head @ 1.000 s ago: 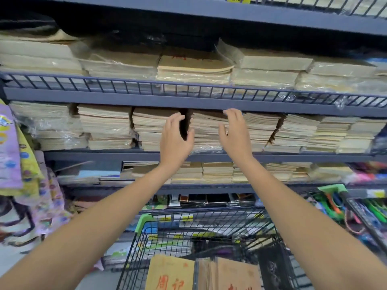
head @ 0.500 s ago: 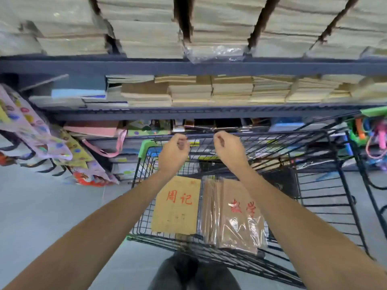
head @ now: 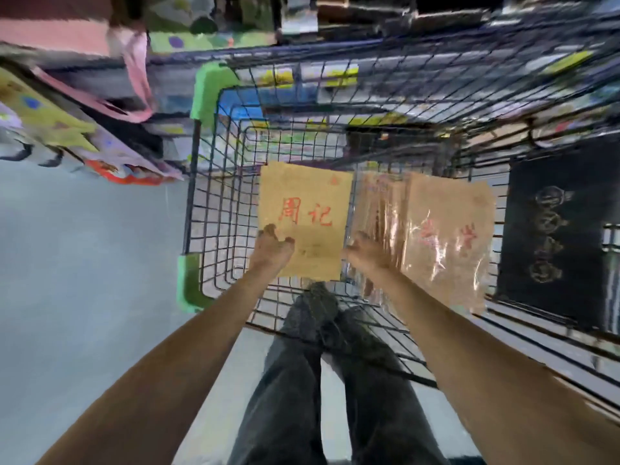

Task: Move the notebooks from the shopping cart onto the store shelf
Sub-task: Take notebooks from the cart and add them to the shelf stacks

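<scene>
A yellow notebook (head: 303, 193) with red characters stands in the wire shopping cart (head: 214, 203). Right of it leans a plastic-wrapped pack of brown notebooks (head: 443, 236). My left hand (head: 273, 248) is at the yellow notebook's lower left corner, thumb and fingers over the cover edge. My right hand (head: 365, 251) reaches to its lower right edge, in the gap beside the wrapped pack. Motion blur hides how the right fingers lie. The store shelf (head: 369, 15) is a dark blur at the top.
A black item with gold print (head: 553, 229) stands in the cart's right part. Colourful bags (head: 50, 122) hang at the left over grey floor. My legs in dark trousers (head: 302, 380) are just behind the cart.
My view has tilted down from the shelf into the cart. Both hands dropped from the shelf stacks, past the cart's far rim, down to the yellow notebook's lower corners.
</scene>
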Available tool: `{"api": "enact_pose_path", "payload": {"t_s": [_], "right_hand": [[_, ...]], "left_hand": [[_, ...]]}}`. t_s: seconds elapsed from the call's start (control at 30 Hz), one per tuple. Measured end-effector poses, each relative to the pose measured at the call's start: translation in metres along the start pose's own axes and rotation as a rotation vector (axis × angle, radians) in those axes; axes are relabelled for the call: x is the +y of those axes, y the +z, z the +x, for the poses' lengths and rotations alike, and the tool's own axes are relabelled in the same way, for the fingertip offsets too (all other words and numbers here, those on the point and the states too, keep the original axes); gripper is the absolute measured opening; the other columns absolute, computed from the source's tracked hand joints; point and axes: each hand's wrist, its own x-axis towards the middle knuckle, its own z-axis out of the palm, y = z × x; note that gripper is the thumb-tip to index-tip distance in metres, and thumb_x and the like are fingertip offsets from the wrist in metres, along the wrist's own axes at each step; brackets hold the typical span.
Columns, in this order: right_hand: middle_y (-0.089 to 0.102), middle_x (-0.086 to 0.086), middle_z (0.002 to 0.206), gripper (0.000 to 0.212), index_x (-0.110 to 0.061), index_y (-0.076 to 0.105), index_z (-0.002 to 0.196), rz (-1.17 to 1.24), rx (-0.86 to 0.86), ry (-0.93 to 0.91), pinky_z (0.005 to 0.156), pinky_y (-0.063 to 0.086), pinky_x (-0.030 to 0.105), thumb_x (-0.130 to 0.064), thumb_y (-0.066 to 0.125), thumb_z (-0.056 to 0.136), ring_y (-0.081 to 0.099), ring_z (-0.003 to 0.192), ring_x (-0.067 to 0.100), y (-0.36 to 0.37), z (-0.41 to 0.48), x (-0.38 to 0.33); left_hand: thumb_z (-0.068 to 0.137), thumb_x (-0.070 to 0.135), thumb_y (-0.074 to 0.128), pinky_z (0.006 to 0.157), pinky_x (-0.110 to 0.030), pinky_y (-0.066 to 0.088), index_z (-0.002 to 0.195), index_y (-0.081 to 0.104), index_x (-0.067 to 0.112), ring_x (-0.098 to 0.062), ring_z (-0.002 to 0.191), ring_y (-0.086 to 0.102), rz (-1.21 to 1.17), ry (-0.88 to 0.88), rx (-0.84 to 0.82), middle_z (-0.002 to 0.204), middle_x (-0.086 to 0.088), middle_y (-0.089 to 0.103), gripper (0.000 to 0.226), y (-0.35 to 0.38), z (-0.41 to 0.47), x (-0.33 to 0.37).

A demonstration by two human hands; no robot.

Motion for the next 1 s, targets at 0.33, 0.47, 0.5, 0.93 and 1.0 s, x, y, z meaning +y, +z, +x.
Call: {"api": "enact_pose_path", "payload": {"t_s": [0.33, 0.47, 0.5, 0.93, 1.0], "right_hand": [[0.053, 0.007, 0.125, 0.045, -0.012, 0.043, 0.132, 0.115, 0.012, 0.095, 0.076, 0.042, 0.027, -0.011, 0.050, 0.088, 0.053, 0.102, 0.018, 0.065, 0.066, 0.028], [0.024, 0.012, 0.149, 0.056, -0.004, 0.028, 0.143, 0.117, 0.045, 0.140, 0.104, 0.033, 0.032, -0.006, 0.047, 0.090, 0.036, 0.131, 0.026, 0.074, 0.076, 0.027], [0.026, 0.014, 0.148, 0.056, -0.002, 0.028, 0.143, 0.127, 0.047, 0.150, 0.104, 0.034, 0.033, -0.004, 0.045, 0.089, 0.037, 0.129, 0.026, 0.074, 0.080, 0.028], [0.058, 0.007, 0.118, 0.045, -0.013, 0.040, 0.142, 0.399, 0.053, 0.180, 0.063, 0.050, 0.029, -0.006, 0.038, 0.097, 0.061, 0.076, 0.017, 0.043, 0.072, 0.039], [0.056, 0.003, 0.123, 0.044, -0.015, 0.038, 0.143, 0.470, 0.075, 0.167, 0.086, 0.049, 0.033, -0.010, 0.039, 0.099, 0.059, 0.109, 0.027, 0.033, 0.057, 0.040]], "left_hand": [[0.087, 0.024, 0.052, 0.114, -0.048, 0.021, 0.149, 0.004, 0.009, -0.034, 0.139, 0.013, 0.279, -0.068, -0.092, 0.154, -0.007, 0.004, 0.080, 0.034, 0.061, -0.039], [0.084, 0.014, 0.049, 0.103, -0.044, 0.037, 0.146, 0.011, 0.007, -0.034, 0.127, 0.026, 0.220, -0.066, 0.027, 0.146, -0.011, 0.015, 0.073, 0.036, 0.067, -0.038], [0.085, 0.014, 0.049, 0.102, -0.043, 0.037, 0.145, 0.012, 0.006, -0.034, 0.126, 0.027, 0.216, -0.078, 0.041, 0.144, -0.013, 0.018, 0.071, 0.037, 0.069, -0.039], [0.087, 0.007, 0.041, 0.067, -0.031, 0.046, 0.108, 0.054, 0.004, -0.032, 0.094, 0.056, 0.017, -0.258, 0.108, 0.099, -0.011, 0.058, 0.026, 0.039, 0.064, -0.035], [0.091, 0.014, 0.043, 0.093, -0.040, 0.046, 0.128, 0.045, 0.002, -0.036, 0.115, 0.051, 0.008, -0.296, 0.135, 0.127, -0.017, 0.050, 0.039, 0.039, 0.055, -0.029]]}}
